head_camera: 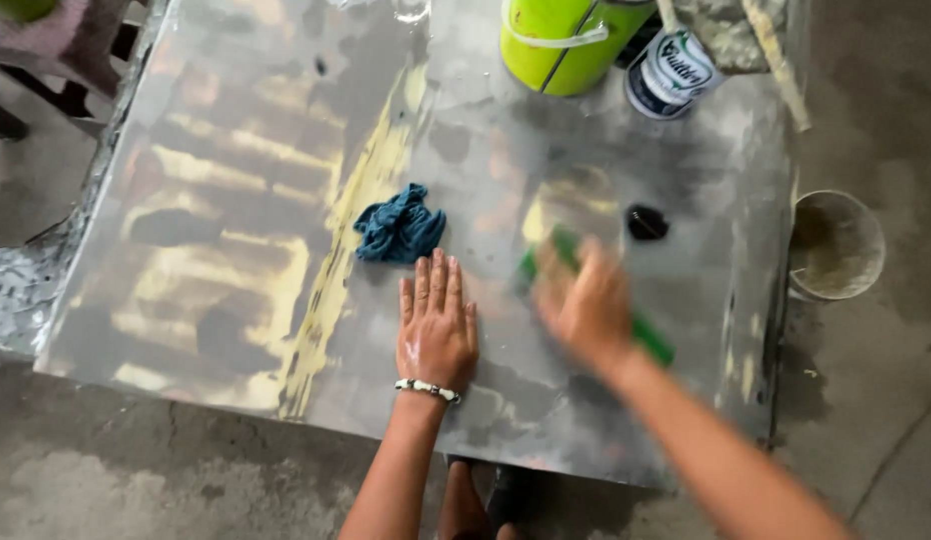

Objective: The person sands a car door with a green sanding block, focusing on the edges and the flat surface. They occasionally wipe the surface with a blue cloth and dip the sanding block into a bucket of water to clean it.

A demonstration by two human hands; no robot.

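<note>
Left hand (437, 328) flat on the metal sheet (236, 200), fingers spread, beaded bracelet (427, 389) at the wrist, just below a crumpled blue rag (400, 226). Right hand (584, 303) blurred, closed over a green pad (651, 338) on the sheet. Black lid (647, 222) beyond, lime bucket (561, 42) and paint can (670, 72) at the far edge

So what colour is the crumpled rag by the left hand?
Dark teal blue rag, just beyond the left hand; head view.
</note>
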